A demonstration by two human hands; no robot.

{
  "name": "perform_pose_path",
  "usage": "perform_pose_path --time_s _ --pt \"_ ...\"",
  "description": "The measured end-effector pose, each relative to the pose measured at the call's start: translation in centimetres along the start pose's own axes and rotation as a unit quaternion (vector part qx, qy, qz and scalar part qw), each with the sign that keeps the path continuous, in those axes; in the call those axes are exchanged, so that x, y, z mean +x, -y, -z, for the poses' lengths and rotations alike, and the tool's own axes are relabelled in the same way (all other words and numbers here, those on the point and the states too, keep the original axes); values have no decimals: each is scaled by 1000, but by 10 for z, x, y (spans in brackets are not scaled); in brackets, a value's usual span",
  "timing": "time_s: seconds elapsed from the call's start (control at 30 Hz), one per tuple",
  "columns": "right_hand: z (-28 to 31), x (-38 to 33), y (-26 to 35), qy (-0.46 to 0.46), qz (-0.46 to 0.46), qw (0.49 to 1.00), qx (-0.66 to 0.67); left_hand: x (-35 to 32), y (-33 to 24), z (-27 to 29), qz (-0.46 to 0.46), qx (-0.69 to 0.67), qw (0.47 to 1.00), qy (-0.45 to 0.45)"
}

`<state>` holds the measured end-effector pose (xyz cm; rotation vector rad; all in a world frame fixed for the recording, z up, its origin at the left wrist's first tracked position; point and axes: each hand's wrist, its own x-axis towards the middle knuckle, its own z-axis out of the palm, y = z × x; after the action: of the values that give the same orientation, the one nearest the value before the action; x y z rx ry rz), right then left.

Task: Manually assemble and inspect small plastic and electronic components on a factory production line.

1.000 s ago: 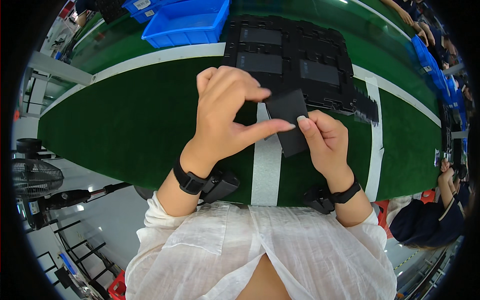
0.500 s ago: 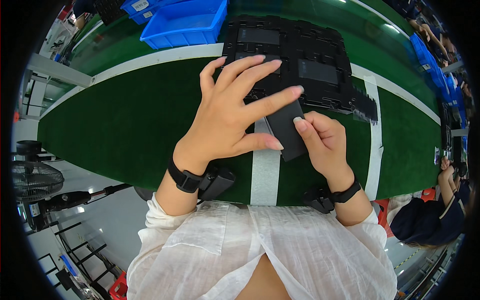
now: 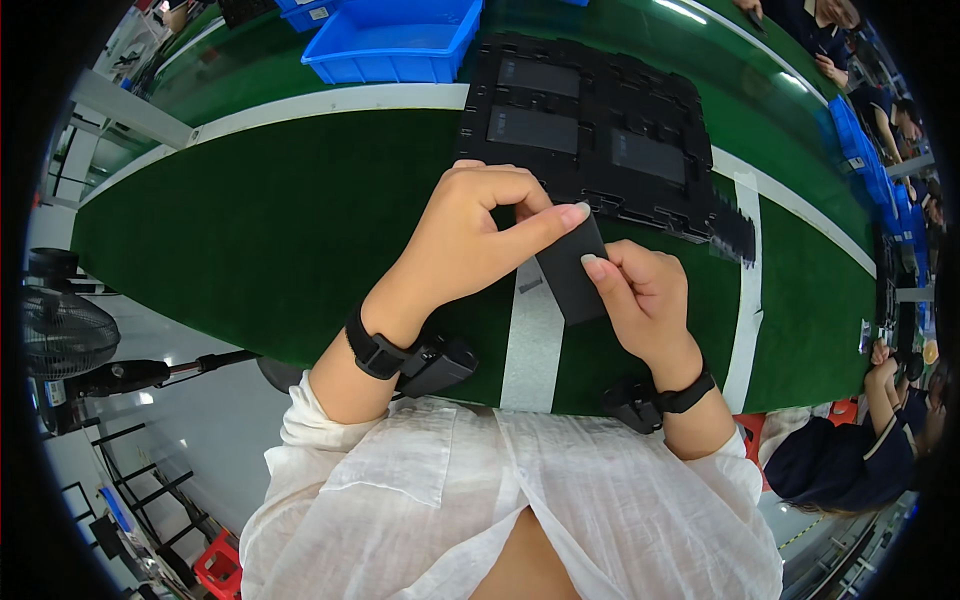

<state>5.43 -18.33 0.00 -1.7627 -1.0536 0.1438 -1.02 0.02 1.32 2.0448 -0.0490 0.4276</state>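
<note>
A flat black rectangular piece (image 3: 574, 272), much like a battery pack, is held tilted between my two hands above the green work surface. My left hand (image 3: 480, 225) pinches its far end, thumb on top and the other fingers curled underneath. Along its right edge, my right hand (image 3: 645, 295) grips it with the thumb on the upper face. Just beyond lies a black molded tray (image 3: 590, 105). Several similar flat dark pieces rest in its pockets, among them one dark piece (image 3: 532, 130) at the near left.
Past the white rail stands a blue bin (image 3: 395, 45). A pale tape strip (image 3: 532, 345) crosses the green surface (image 3: 270, 230) below my hands, and another strip (image 3: 745, 300) runs on the right. A fan (image 3: 65, 330) stands at left. Co-workers sit and stand at right.
My left hand has gone from spread fingers over the black piece to a pinch on its far end. My right hand keeps its hold. The tray's near-left piece is now uncovered.
</note>
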Motion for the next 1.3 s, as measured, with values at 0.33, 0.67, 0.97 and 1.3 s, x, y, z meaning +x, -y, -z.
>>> perform_pose_path --time_s 0.33,0.67,0.97,1.3 --pt "3 -3 2 66 -41 997 8 -2 8 -1 -35 -34 999 14" --pt "21 26 -8 158 -195 855 454 8 16 -1 -38 -252 927 -276" --pt "112 102 -93 21 -35 968 -246 6 34 -9 -62 131 973 -177" --pt "110 122 -99 111 -48 961 -250 2 34 -8 -40 147 976 -155"
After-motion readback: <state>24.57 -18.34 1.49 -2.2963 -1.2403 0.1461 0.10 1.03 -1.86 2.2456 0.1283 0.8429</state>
